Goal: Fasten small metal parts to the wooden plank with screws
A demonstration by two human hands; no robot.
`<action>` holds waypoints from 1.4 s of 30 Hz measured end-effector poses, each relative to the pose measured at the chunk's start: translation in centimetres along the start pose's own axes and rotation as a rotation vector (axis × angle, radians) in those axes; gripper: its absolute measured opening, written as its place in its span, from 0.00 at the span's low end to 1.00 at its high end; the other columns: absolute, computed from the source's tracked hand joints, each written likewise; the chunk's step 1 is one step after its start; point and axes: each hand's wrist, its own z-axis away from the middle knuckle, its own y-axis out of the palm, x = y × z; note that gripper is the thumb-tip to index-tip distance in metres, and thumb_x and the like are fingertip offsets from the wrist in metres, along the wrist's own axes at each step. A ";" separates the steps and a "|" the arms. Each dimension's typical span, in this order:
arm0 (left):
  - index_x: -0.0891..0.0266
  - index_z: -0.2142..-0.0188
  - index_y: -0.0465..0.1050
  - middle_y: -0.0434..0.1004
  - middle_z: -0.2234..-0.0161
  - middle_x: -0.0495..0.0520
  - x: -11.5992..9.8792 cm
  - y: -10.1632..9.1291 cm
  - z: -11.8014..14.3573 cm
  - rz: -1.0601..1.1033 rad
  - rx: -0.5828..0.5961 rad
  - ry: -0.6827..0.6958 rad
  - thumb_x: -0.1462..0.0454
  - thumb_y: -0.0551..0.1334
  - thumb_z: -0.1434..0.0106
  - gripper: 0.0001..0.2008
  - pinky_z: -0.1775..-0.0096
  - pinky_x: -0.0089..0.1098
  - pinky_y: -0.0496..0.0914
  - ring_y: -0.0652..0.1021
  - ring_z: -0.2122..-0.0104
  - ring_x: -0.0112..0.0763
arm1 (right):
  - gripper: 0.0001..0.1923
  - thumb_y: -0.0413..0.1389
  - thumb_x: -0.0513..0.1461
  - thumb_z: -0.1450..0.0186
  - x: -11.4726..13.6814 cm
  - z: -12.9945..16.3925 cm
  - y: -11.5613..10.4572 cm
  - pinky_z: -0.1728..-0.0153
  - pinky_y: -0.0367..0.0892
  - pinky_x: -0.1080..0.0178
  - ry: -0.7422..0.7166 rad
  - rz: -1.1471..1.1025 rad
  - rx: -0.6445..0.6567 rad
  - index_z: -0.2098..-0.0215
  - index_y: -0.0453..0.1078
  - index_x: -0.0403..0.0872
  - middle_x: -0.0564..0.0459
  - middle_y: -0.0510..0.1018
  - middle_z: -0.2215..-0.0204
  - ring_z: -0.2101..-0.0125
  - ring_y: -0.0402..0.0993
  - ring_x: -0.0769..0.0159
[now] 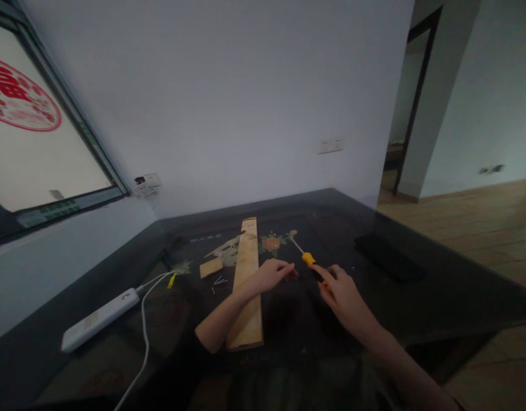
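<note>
Gripping the yellow-handled screwdriver point(308, 258) in the right hand point(342, 291), left hand point(271, 274) loosely curled, empty, across the wooden plank point(248, 268), loose screws point(217, 281) just left; fetching one likely next.

A large red round emblem point(18, 97) with a Chinese-style character is seen on the window point(35, 160) at the far left, but the character is too blurred and cut off to be read with certainty. Below that emblem, faint green marks are seen along the window's lower frame, and pale marks are printed on the dark table point(438, 285) to the right of the window, just left of the long wooden board point(247, 285); none of these can be made out. No other text, brand or number can be read.
</note>
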 end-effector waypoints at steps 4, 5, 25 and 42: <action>0.68 0.67 0.78 0.77 0.72 0.55 -0.2 0.0 1.8 0.253 -0.067 -0.058 0.44 0.49 0.34 0.31 0.61 0.32 0.68 0.74 0.69 0.31 | 0.24 0.48 0.34 0.33 5.9 0.4 1.3 0.59 0.69 0.53 -0.034 -0.171 -0.081 0.39 0.65 0.49 0.43 0.72 0.56 0.59 0.71 0.56; 0.68 0.67 0.77 0.77 0.71 0.55 -0.1 0.1 2.1 0.295 -0.122 -0.069 0.43 0.50 0.35 0.31 0.61 0.32 0.67 0.74 0.68 0.31 | 0.24 0.48 0.34 0.33 6.8 0.4 1.7 0.58 0.70 0.52 -0.033 -0.201 -0.094 0.38 0.63 0.47 0.42 0.72 0.55 0.58 0.71 0.56; 0.66 0.55 0.75 0.80 0.59 0.63 16.0 -14.0 7.4 -0.599 -0.691 -0.704 0.53 0.51 0.32 0.22 0.63 0.32 0.66 0.77 0.59 0.43 | 0.15 0.51 0.38 0.31 5.3 1.3 4.1 0.47 0.68 0.51 -0.096 -0.399 -0.010 0.47 0.71 0.48 0.45 0.74 0.54 0.50 0.69 0.57; 0.67 0.54 0.75 0.79 0.54 0.62 19.7 -12.4 6.0 -0.515 -0.580 -0.705 0.54 0.52 0.33 0.21 0.57 0.30 0.67 0.77 0.54 0.40 | 0.13 0.51 0.35 0.32 5.4 1.3 3.8 0.50 0.70 0.52 -0.137 -0.401 0.040 0.53 0.74 0.48 0.45 0.74 0.57 0.53 0.69 0.58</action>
